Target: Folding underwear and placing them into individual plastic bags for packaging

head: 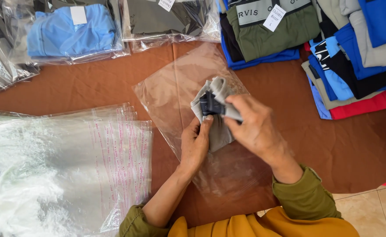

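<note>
A folded grey garment (217,109) with a black waistband part sits over a clear plastic bag (175,83) lying flat on the brown cloth surface. My left hand (196,147) grips the garment's lower edge from below, thumb up on the fabric. My right hand (256,129) pinches the garment's top right fold, fingers curled over the black band. Both hands hold the same garment just above the bag, which stretches from the upper middle down under my wrists.
A stack of clear bags (65,166) with pink-printed strips lies at left. Bagged garments, one blue (72,30), line the far edge. Piles of folded garments in green (272,30), blue, black, grey and red (364,105) sit at the upper right. Tiled floor (377,206) shows at the lower right.
</note>
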